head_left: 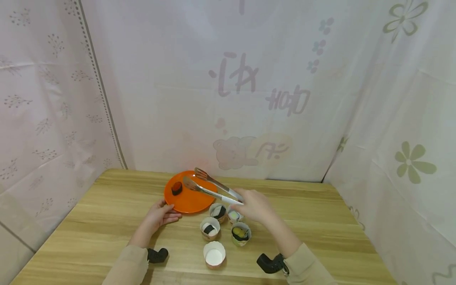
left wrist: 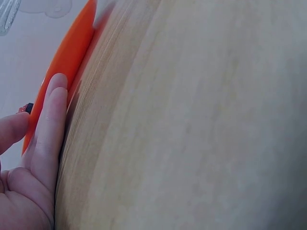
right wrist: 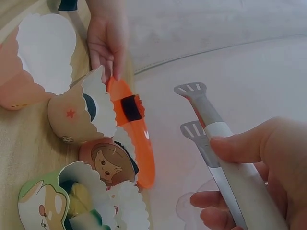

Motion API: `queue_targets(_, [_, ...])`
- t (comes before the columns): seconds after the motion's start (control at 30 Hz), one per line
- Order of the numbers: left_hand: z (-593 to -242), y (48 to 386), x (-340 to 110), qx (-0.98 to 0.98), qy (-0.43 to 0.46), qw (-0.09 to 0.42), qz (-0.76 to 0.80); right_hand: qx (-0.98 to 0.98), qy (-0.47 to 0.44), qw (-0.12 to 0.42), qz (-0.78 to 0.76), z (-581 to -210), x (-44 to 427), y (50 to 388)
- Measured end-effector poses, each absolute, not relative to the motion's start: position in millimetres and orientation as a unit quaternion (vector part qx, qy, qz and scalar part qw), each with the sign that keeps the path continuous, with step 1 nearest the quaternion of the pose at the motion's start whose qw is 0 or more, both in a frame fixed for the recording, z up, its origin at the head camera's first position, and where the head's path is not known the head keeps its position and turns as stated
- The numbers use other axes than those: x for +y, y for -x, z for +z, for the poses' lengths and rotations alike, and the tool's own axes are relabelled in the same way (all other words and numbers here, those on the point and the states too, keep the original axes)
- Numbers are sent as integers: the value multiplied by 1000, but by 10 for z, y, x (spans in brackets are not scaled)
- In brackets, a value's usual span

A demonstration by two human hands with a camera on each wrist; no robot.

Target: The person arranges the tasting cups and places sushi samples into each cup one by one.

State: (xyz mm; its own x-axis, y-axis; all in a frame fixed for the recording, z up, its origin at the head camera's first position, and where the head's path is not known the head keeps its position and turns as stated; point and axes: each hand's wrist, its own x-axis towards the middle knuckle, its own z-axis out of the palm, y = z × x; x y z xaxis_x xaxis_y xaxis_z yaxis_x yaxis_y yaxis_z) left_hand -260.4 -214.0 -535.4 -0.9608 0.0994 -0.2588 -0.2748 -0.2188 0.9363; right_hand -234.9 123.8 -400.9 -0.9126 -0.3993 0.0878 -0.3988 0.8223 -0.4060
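An orange plate [head_left: 192, 204] bears a toy sushi piece [head_left: 176, 189] with a red top and black wrap. My left hand [head_left: 159, 217] holds the plate's near-left rim, thumb over it and straight fingers [left wrist: 53, 115] along its underside. In my right hand [head_left: 253, 206] are metal tongs [right wrist: 216, 148] with white grips; their slotted tips hang over the plate, spread apart with nothing between them. Near the plate, paper cups hold a black-and-white piece [head_left: 218, 212], a black-banded white piece [head_left: 208, 228], a pale round piece [head_left: 234, 215] and a yellow-and-black piece [head_left: 240, 232].
A paper cup [head_left: 214, 254] with nothing in it stands closest to me on the wooden table [head_left: 303, 225]. Patterned curtains [head_left: 171, 99] hang behind the table and at both sides. A black mount [head_left: 269, 263] sits at my right wrist.
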Motion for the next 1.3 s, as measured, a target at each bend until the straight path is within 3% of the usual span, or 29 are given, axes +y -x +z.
queue_targets(1.3, [-5351, 2592, -2149, 610, 63, 117, 781, 958, 232, 32, -167, -4318, 865, 2645])
